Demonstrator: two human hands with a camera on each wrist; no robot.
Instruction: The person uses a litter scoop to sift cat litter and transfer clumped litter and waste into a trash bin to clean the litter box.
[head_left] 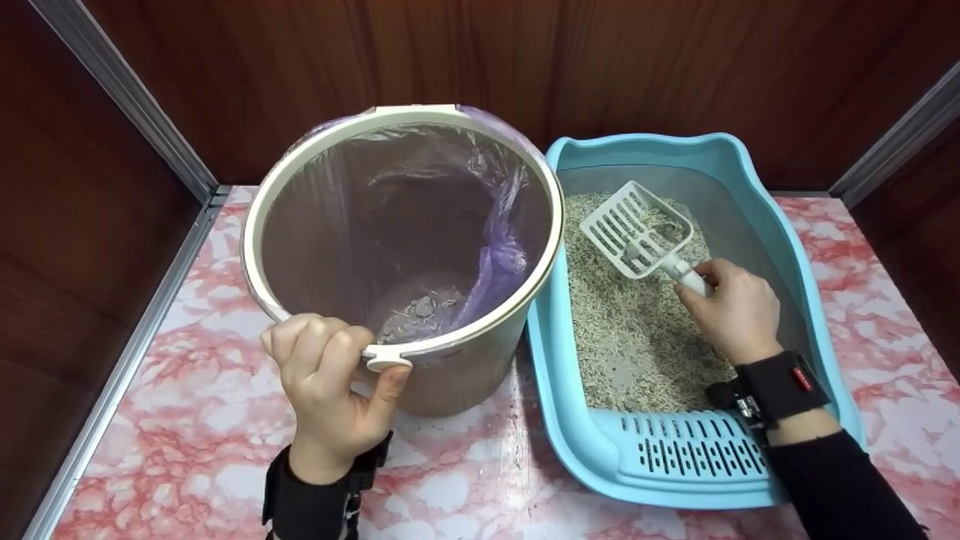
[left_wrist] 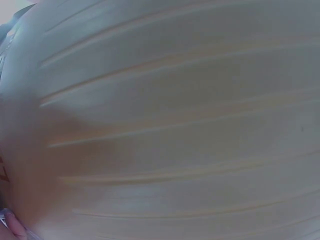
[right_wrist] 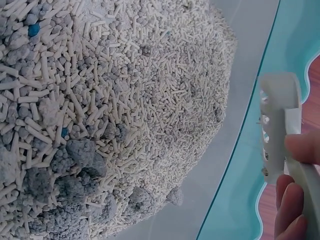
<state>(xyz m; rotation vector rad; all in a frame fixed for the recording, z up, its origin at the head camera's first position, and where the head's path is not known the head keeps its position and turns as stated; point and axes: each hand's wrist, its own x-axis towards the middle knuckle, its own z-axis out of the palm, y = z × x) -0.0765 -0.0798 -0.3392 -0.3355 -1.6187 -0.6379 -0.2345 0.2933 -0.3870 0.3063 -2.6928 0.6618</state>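
My right hand (head_left: pixel 739 307) grips the handle of a pale slotted litter scoop (head_left: pixel 637 229), held above the litter (head_left: pixel 630 322) in a blue litter box (head_left: pixel 553 420). A grey lump shows in the scoop's head. In the right wrist view the scoop (right_wrist: pixel 280 127) is seen side-on, and grey clumps (right_wrist: pixel 70 175) lie among pale pellets. My left hand (head_left: pixel 330 382) holds the near rim of a trash bin (head_left: pixel 457 379), fingers over the edge and thumb outside. The bin has a thin purple bag (head_left: pixel 499 262) inside, with grey clumps (head_left: pixel 422 307) at the bottom. Its ribbed wall (left_wrist: pixel 175 115) fills the left wrist view.
The bin stands close against the left side of the litter box, on a red-and-white marbled surface (head_left: pixel 187 420). A slotted blue step (head_left: pixel 690 450) forms the box's near end. Dark wood panels (head_left: pixel 487 52) rise behind and at both sides.
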